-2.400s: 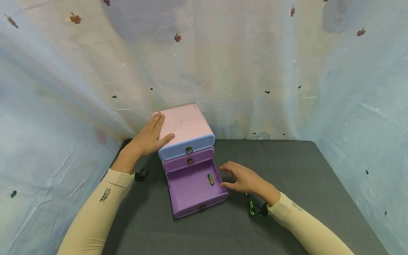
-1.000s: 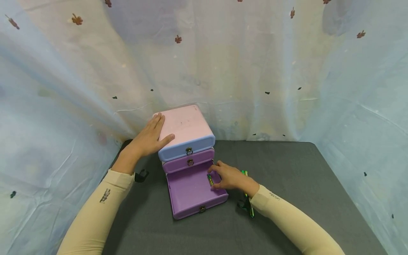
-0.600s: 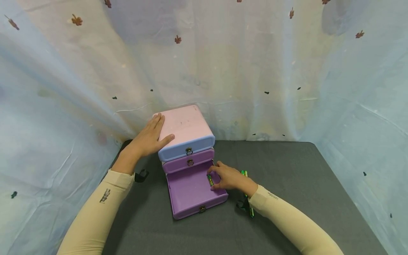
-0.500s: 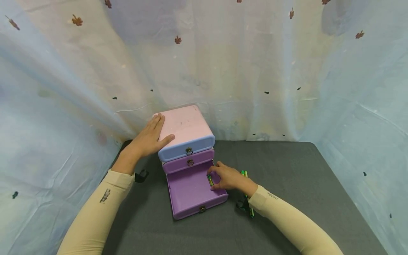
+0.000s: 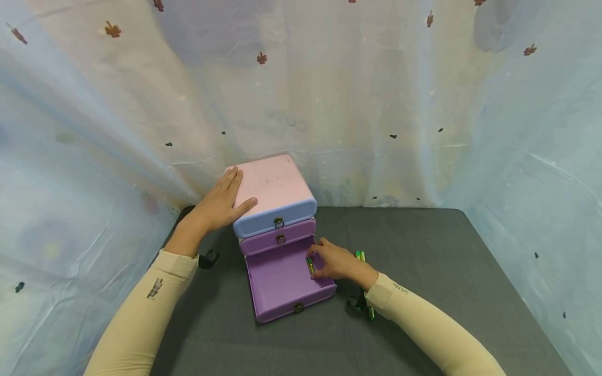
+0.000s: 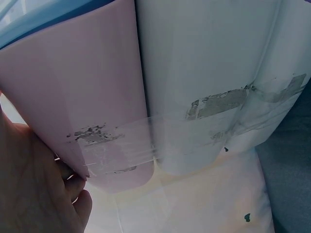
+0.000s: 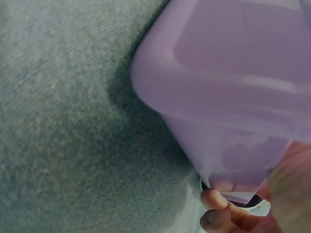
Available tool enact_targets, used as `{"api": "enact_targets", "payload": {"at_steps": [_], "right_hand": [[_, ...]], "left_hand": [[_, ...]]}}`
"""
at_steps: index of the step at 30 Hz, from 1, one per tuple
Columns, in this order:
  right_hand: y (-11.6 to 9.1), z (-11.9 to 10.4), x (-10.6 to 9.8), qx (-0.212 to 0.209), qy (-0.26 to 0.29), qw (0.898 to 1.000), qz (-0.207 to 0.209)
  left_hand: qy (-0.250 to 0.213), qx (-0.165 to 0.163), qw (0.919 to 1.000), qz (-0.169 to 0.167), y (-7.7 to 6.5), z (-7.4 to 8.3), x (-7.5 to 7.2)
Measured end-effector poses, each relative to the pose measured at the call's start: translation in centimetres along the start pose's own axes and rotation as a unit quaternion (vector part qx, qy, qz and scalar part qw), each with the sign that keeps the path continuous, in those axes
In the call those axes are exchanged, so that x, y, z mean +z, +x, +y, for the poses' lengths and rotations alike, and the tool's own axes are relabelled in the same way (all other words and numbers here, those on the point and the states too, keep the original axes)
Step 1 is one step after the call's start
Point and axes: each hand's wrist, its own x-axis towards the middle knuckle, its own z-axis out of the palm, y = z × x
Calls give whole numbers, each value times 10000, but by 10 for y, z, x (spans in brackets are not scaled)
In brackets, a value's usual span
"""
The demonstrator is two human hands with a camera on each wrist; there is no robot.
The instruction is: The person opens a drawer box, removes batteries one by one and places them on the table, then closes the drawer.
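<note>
A small drawer cabinet with a pink top [image 5: 277, 180] stands on the table, its bottom purple drawer [image 5: 277, 290] pulled out. My left hand [image 5: 218, 206] rests on the top's left side, fingers spread, thumb on the pink surface. In the left wrist view that hand [image 6: 39, 179] lies along the pink edge. My right hand [image 5: 336, 261] reaches over the drawer's right wall and pinches a green battery [image 5: 310, 265] lengthwise between thumb and index finger, low in the drawer. The drawer wall hides part of that hand [image 7: 286, 194] and the battery in the right wrist view.
More green batteries [image 5: 361, 256] lie on the dark table right of the drawer, partly hidden by my right wrist and its black strap. A middle purple drawer [image 5: 277, 236] and a blue upper drawer [image 5: 275, 218] are closed. A patterned curtain [image 5: 348, 104] hangs behind.
My right hand has moved left from beside the drawer into it, and its thumb and index finger have come onto the battery. During the last second it barely moves. The left hand stays put.
</note>
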Motion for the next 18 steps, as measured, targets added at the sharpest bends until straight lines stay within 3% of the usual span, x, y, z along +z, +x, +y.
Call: {"api": "enact_targets", "payload": {"at_steps": [18], "right_hand": [[-8,3,-4,-110,384,9990,218]], "left_hand": [[23,4,10000,19,1,-3,2]]}}
